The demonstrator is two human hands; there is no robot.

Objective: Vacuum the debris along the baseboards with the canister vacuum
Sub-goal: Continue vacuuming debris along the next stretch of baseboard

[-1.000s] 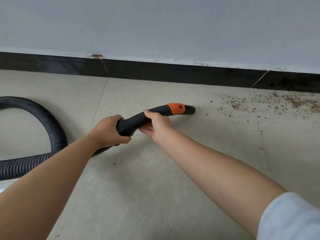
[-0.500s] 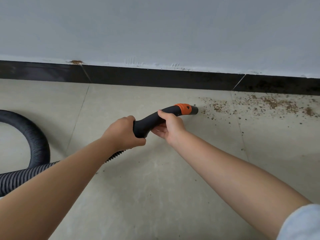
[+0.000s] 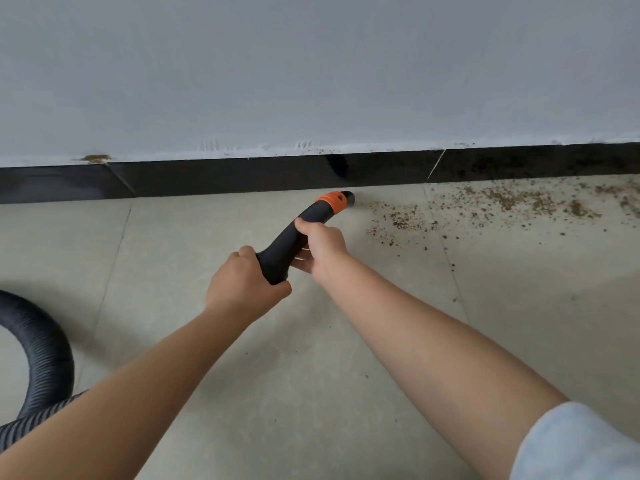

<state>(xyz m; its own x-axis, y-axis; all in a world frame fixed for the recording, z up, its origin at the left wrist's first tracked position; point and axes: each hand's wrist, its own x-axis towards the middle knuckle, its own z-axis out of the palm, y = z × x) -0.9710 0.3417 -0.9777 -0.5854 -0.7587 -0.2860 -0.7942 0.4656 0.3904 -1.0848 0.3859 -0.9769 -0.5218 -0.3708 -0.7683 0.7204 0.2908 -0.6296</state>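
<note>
My head view is evenly lit by soft, diffuse daylight, bright enough to read everything, with no hard highlights. I can't tell exactly where the light comes from. Shadows are faint: a soft one lies on the floor tiles [image 3: 346,393] under my forearms, and another dims the tiles at the right. The glossy black baseboard [image 3: 242,176] carries a dull sheen and a dark reflection just above the nozzle tip [image 3: 348,198]. The wide lens bows the baseboard line, which sags toward the left edge. The debris [image 3: 512,202] looks reasonably sharp; my sleeve [image 3: 581,445] at the lower right corner is soft and smeared.
</note>
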